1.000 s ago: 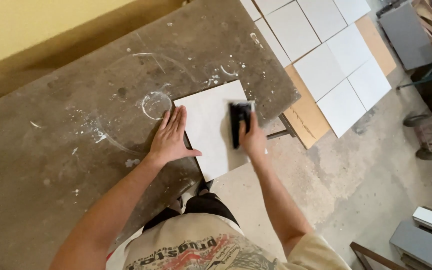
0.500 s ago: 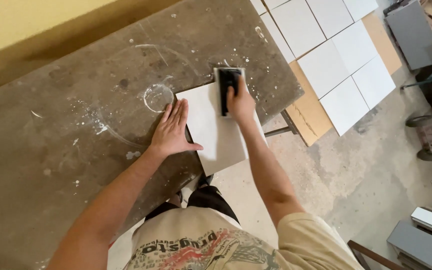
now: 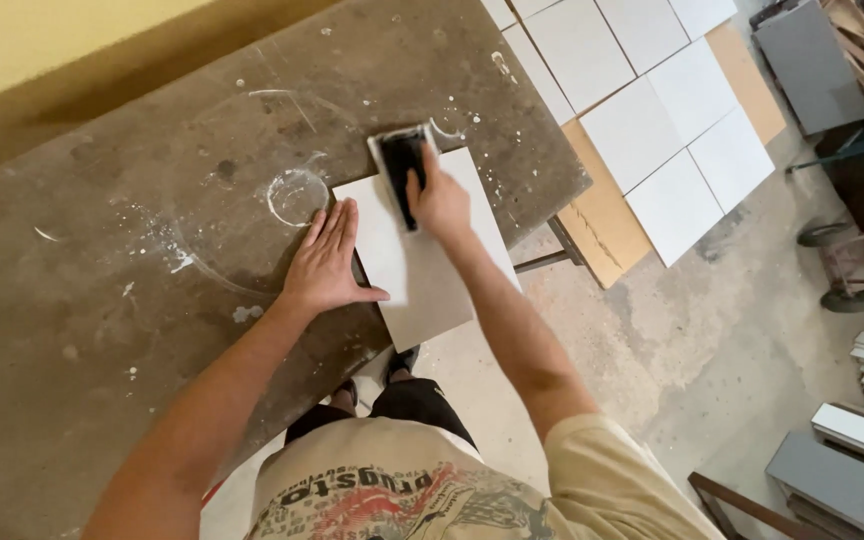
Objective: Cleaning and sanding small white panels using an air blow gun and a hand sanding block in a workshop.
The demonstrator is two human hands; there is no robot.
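The white tile (image 3: 422, 260) lies at the counter's (image 3: 102, 330) near edge, mid-frame, left hand (image 3: 324, 262) spread flat pinning its left side, while the right hand (image 3: 442, 200), gripping the black sanding block (image 3: 400, 170), has pushed it from mid-tile up to the far edge.

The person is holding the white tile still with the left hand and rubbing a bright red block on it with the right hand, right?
Not quite: the block under the right hand is black, not red, as the head view shows. The rest holds: the left hand lies flat at the white tile.
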